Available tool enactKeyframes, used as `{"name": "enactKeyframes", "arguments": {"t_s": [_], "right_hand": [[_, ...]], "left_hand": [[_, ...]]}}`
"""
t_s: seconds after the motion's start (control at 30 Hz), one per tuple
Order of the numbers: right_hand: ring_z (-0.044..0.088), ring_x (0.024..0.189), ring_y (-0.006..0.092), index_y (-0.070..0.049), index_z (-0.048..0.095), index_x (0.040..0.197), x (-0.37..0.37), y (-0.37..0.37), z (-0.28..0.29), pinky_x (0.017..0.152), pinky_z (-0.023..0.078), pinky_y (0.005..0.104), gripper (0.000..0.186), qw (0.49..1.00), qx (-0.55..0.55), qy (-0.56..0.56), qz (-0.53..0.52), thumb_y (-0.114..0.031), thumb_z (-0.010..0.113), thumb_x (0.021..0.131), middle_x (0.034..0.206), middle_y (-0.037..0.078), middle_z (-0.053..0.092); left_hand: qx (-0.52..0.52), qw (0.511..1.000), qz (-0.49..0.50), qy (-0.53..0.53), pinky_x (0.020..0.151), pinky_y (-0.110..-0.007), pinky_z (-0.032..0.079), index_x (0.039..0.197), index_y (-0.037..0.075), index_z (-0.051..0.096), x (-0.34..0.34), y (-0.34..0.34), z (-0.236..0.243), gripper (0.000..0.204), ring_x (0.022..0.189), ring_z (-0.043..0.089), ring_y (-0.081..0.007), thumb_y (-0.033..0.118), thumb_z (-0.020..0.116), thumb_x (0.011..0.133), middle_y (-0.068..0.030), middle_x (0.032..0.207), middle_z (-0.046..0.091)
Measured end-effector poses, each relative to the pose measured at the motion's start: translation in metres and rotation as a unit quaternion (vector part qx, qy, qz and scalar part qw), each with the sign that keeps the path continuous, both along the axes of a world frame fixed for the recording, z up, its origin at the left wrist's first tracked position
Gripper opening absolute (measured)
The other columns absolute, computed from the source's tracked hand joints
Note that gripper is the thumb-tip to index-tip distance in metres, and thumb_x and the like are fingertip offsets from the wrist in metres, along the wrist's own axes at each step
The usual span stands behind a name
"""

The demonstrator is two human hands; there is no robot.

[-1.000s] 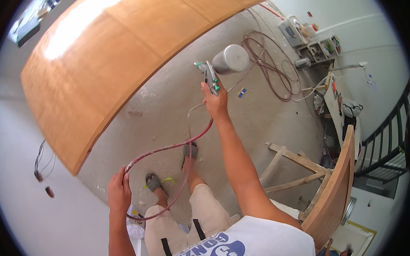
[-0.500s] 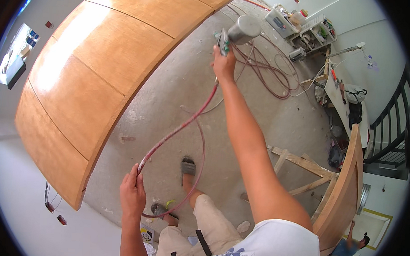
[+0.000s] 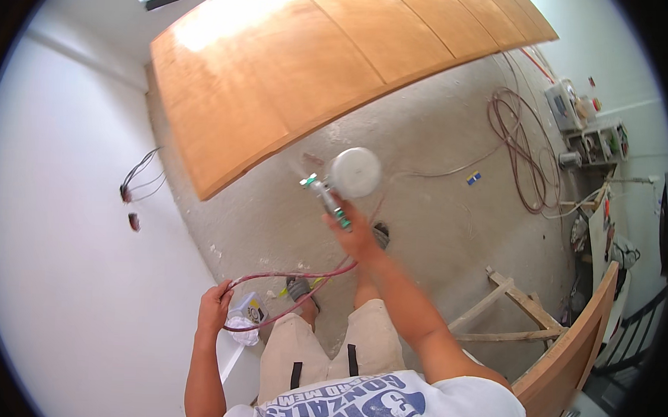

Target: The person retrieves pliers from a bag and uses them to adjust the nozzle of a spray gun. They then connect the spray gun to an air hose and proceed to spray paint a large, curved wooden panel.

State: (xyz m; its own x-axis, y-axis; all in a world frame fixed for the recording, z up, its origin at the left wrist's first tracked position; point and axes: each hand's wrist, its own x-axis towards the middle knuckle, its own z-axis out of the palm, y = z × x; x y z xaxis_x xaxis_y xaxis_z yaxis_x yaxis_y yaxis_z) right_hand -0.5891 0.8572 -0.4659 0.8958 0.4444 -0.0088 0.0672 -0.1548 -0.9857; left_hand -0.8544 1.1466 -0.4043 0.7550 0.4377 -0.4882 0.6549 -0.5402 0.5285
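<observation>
My right hand (image 3: pixel 354 235) is closed round the grip of a spray gun (image 3: pixel 324 196), which has a round pale cup (image 3: pixel 356 172) on it. The gun is near the lower edge of a large, curved, glossy wooden panel (image 3: pixel 303 73) and does not touch it. A faint mist shows in front of the nozzle. From the grip a red hose (image 3: pixel 286 274) bends over to my left hand (image 3: pixel 215 305), whose fingers are wrapped round it at the left. The hose doubles back from there in a slack loop above my legs.
A second wooden panel (image 3: pixel 570 345) stands at the right beside a wooden trestle (image 3: pixel 524 302). Coiled hose (image 3: pixel 526 153) lies on the concrete floor near shelves (image 3: pixel 601 144). Wires (image 3: pixel 130 181) stick out of the left wall. A white container (image 3: pixel 254 307) stands by my foot.
My right hand has drawn the spray gun in from far out, nearer my body and to the left. The hose has slackened into a loop. The view has turned; the panel sits further right.
</observation>
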Motion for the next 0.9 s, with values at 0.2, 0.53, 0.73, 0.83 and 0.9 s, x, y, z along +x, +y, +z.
{"name": "enactKeyframes", "arguments": {"t_s": [0.2, 0.53, 0.73, 0.83, 0.9], "right_hand": [[0.064, 0.106, 0.0334, -0.009, 0.052, 0.143, -0.096, 0.105, 0.03, 0.094, 0.048, 0.0383, 0.05, 0.973, 0.019, 0.023, 0.228, -0.019, 0.064, 0.096, 0.123, 0.024, 0.062], [0.061, 0.082, 0.0109, -0.008, 0.048, 0.147, -0.068, -0.017, 0.22, 0.067, 0.054, 0.028, 0.056, 0.948, -0.029, 0.266, 0.171, -0.025, 0.067, 0.098, 0.105, 0.003, 0.067], [0.064, 0.081, 0.0103, -0.004, 0.057, 0.133, 0.027, -0.17, 0.288, 0.058, 0.057, 0.0273, 0.046, 0.972, 0.03, 0.232, 0.003, -0.029, 0.069, 0.096, 0.103, 0.004, 0.068], [0.061, 0.077, 0.009, -0.006, 0.056, 0.136, 0.076, -0.254, 0.295, 0.054, 0.056, 0.027, 0.049, 0.973, 0.075, 0.197, -0.092, -0.029, 0.071, 0.095, 0.099, 0.002, 0.066], [0.06, 0.075, 0.0085, -0.007, 0.055, 0.137, 0.113, -0.31, 0.308, 0.052, 0.055, 0.0264, 0.05, 0.971, 0.088, 0.171, -0.142, -0.028, 0.071, 0.094, 0.097, 0.001, 0.065]], "left_hand": [[0.011, 0.998, 0.056, 0.008, 0.081, -0.039, 0.052, 0.122, 0.001, 0.067, -0.136, 0.049, 0.021, 0.032, 0.086, 0.068, -0.0349, 0.013, 0.065, 0.093, -0.0224, 0.096, 0.071], [-0.138, 0.985, 0.021, -0.102, 0.074, -0.033, 0.051, 0.109, 0.004, 0.073, -0.124, 0.014, 0.027, 0.023, 0.08, 0.064, -0.0202, 0.006, 0.071, 0.087, -0.0111, 0.082, 0.066], [-0.094, 0.978, -0.171, -0.077, 0.072, -0.036, 0.049, 0.11, 0.008, 0.074, 0.042, -0.083, 0.074, 0.024, 0.076, 0.062, -0.0255, 0.009, 0.071, 0.087, -0.0128, 0.079, 0.061], [-0.054, 0.968, -0.237, -0.07, 0.073, -0.042, 0.05, 0.11, 0.009, 0.074, 0.145, -0.146, 0.097, 0.022, 0.079, 0.063, -0.0342, 0.013, 0.068, 0.089, -0.0179, 0.082, 0.063], [-0.03, 0.955, -0.285, -0.077, 0.075, -0.045, 0.05, 0.11, 0.009, 0.074, 0.22, -0.193, 0.116, 0.022, 0.082, 0.064, -0.0392, 0.014, 0.067, 0.09, -0.0206, 0.085, 0.064]]}}
